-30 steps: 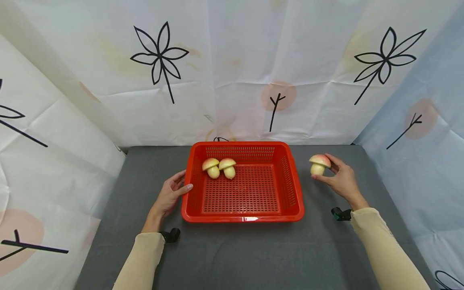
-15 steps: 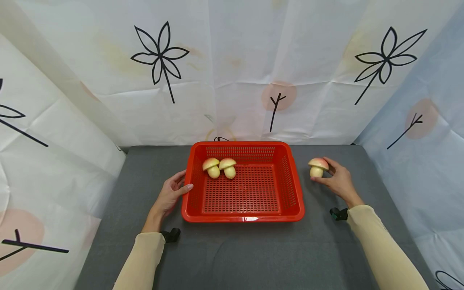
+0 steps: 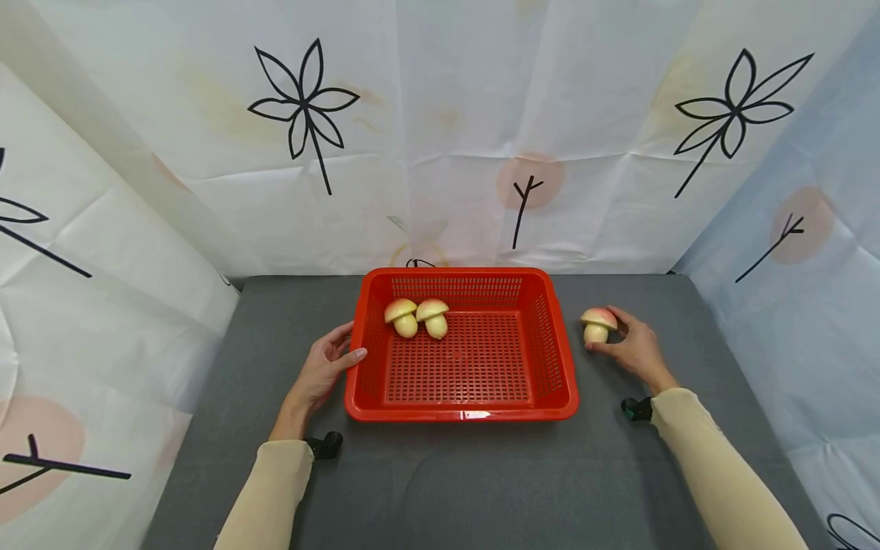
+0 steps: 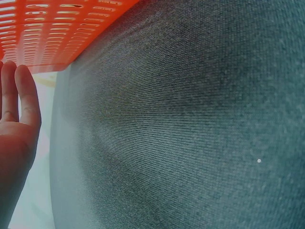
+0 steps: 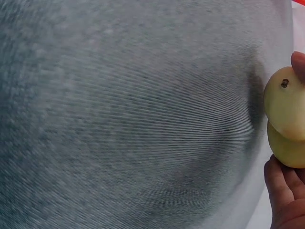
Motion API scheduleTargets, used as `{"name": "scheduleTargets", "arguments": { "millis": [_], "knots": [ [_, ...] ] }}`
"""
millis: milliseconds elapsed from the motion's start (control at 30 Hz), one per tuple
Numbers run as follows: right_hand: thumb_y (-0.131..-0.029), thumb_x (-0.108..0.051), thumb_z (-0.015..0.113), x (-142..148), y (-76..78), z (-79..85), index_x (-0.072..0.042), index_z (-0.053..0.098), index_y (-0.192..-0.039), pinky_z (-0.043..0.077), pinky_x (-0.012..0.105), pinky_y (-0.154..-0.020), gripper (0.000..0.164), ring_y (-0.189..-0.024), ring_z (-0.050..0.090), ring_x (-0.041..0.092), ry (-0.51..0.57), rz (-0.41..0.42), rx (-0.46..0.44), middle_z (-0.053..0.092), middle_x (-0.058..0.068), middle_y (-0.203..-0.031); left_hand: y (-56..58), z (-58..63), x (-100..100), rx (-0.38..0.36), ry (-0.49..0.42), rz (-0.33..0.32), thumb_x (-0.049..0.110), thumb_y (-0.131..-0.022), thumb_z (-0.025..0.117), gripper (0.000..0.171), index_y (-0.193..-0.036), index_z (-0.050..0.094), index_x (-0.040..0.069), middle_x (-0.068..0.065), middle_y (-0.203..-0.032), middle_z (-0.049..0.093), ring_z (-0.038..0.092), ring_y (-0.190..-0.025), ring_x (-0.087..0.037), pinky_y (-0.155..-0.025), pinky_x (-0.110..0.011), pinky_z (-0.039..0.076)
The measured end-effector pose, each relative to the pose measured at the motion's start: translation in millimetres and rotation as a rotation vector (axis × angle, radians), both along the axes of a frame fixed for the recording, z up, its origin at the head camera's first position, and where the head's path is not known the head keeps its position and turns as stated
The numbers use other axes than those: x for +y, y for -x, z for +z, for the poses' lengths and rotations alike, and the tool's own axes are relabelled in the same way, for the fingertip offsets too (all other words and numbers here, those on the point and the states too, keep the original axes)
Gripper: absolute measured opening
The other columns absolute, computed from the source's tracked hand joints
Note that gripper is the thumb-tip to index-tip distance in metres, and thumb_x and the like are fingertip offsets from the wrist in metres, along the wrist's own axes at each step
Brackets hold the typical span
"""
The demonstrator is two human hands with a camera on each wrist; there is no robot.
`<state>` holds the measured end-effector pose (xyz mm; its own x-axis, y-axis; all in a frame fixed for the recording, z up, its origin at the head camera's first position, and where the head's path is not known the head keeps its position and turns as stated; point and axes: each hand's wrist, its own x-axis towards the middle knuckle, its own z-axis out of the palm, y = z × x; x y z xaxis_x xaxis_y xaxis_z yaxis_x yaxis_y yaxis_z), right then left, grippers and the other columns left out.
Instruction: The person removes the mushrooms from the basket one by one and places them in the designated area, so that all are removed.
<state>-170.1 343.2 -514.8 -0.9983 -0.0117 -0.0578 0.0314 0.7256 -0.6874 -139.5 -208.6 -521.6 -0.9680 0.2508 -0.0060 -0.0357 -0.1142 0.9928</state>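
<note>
In the head view my left hand (image 3: 326, 367) holds the left side of a red plastic basket (image 3: 461, 415), thumb over the rim and the other fingers against the outer wall. The left wrist view shows those fingers (image 4: 28, 95) at the slotted wall of the basket (image 4: 62, 28). Right of the basket, my right hand (image 3: 635, 347) pinches a toy mushroom (image 3: 596, 325) with a pink-and-yellow cap and pale stem, between thumb and fingers. Whether that mushroom (image 5: 286, 105) touches the table, I cannot tell. Two similar mushrooms, one left (image 3: 402, 317) and one right (image 3: 433, 317), lie side by side in the basket's back left.
A grey cloth covers the table (image 3: 467, 489) under the basket. White curtains (image 3: 447, 114) with black plant drawings stand behind and at both sides. Each wrist carries a small black camera, the left one (image 3: 325, 445) near the basket's front left corner.
My right hand has moved slightly left and toward me, lower with the mushroom, nearer the basket. The left hand, the basket and the two mushrooms inside it have stayed in place.
</note>
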Motion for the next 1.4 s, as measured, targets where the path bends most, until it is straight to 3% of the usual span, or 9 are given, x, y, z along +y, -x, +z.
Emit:
{"name": "scheduleTargets", "arguments": {
  "millis": [400,800,1400],
  "knots": [
    [-0.082,-0.019,0.087,-0.3,-3.2,-9.2,0.012,0.034,-0.151,0.041,0.062,-0.103,0.093,-0.128,0.048,0.053,-0.02,-0.011,0.045,0.044,0.037,-0.145,0.2,0.7,0.1,-0.002,-0.01,-0.009,-0.004,-0.097,0.062,0.063,-0.154,0.034,-0.004,-0.027,-0.147,0.045,0.056,-0.124,-0.021,-0.095,-0.03,0.055],
    [-0.081,-0.023,0.088,-4.6,-2.0,-6.1,0.01,0.03,-0.153,0.039,0.063,-0.106,0.098,-0.133,0.042,0.055,0.007,-0.006,0.006,0.038,0.037,-0.149,-0.1,0.0,-0.2,-0.001,-0.011,-0.005,-0.005,-0.097,0.062,0.063,-0.154,0.034,-0.005,-0.025,-0.146,0.046,0.056,-0.124,-0.018,-0.096,-0.029,0.054],
    [-0.081,-0.018,0.087,-5.7,0.6,-8.0,0.009,0.033,-0.152,0.043,0.062,-0.103,0.093,-0.126,0.05,0.052,0.036,0.016,0.06,0.046,0.037,-0.143,0.7,-0.6,-0.7,0.004,-0.016,-0.009,-0.003,-0.097,0.062,0.062,-0.154,0.035,-0.004,-0.024,-0.146,0.048,0.057,-0.123,-0.017,-0.096,-0.031,0.055]
  ]
}}
